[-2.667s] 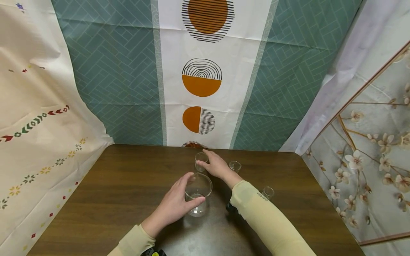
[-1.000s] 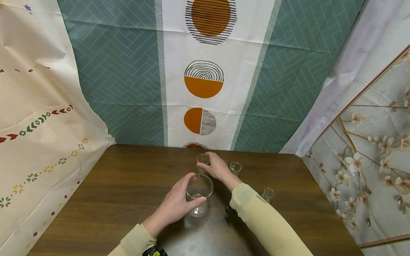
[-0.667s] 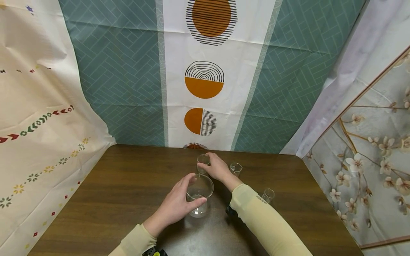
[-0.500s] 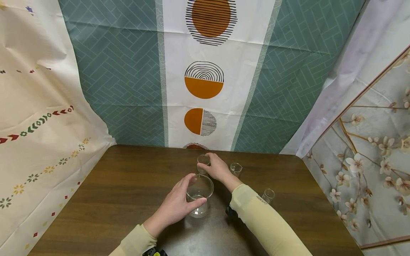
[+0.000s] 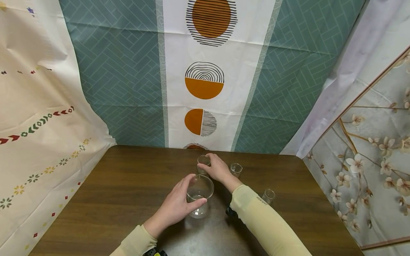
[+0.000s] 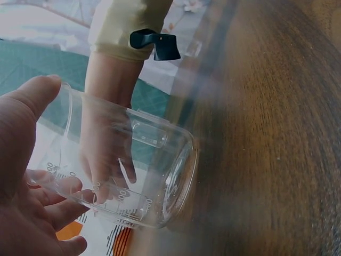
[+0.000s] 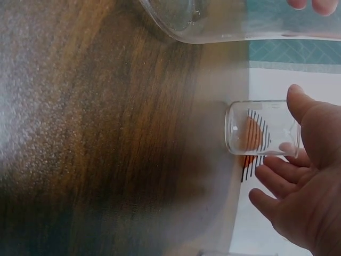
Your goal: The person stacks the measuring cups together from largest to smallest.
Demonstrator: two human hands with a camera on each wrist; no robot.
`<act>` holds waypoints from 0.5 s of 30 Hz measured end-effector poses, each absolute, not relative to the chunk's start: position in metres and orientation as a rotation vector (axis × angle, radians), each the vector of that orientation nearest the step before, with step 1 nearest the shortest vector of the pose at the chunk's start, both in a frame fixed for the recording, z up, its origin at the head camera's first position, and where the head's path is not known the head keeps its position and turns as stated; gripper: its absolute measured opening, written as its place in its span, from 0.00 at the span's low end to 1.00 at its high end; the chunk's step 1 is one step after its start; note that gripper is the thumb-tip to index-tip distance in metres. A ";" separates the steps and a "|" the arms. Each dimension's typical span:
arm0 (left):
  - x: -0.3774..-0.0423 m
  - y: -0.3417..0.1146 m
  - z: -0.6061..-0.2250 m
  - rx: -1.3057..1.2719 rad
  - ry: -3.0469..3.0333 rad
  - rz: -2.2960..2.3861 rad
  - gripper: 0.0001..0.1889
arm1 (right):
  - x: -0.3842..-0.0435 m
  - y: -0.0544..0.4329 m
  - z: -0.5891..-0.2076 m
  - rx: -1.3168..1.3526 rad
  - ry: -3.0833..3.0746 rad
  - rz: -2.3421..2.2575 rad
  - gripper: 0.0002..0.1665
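Observation:
My left hand point(image 5: 174, 203) grips a large clear glass beaker point(image 5: 199, 211) near its rim, thumb on the near side and fingers on the far side. Printed graduations show on its wall in the left wrist view. Just beyond it on the table stands a smaller glass beaker point(image 5: 202, 161). My right hand point(image 5: 219, 169) holds this one by the upper part, its thumb and fingers on opposite sides of the rim. Both beakers are upright, and no contents show in either.
Behind the right forearm stands another small spouted beaker point(image 5: 236, 169). A narrower glass vessel point(image 5: 268, 195) is to the right, partly hidden by the sleeve. The brown wooden table point(image 5: 112, 192) ends at a hanging patterned cloth point(image 5: 134, 89).
The head view has shifted slightly. My right fingers have drawn in a little at the small beaker's rim since the earliest frame; the left hand and large beaker stay in place.

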State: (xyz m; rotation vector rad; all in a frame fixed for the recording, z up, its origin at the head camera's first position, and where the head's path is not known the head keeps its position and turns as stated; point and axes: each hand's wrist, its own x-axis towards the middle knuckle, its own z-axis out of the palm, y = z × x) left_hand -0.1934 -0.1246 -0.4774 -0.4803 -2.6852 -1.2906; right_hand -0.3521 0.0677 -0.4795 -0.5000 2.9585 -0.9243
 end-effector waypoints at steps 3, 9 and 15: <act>-0.193 -0.125 -0.477 -0.482 -2.683 -1.290 0.48 | -0.352 0.068 -0.479 -0.504 2.970 -0.910 0.42; -0.193 -0.125 -0.477 -0.484 -2.682 -1.293 0.48 | -0.352 0.067 -0.479 -0.512 2.998 -0.884 0.42; -0.194 -0.125 -0.478 -0.481 -2.688 -1.292 0.49 | -0.351 0.067 -0.479 -0.515 3.007 -0.891 0.42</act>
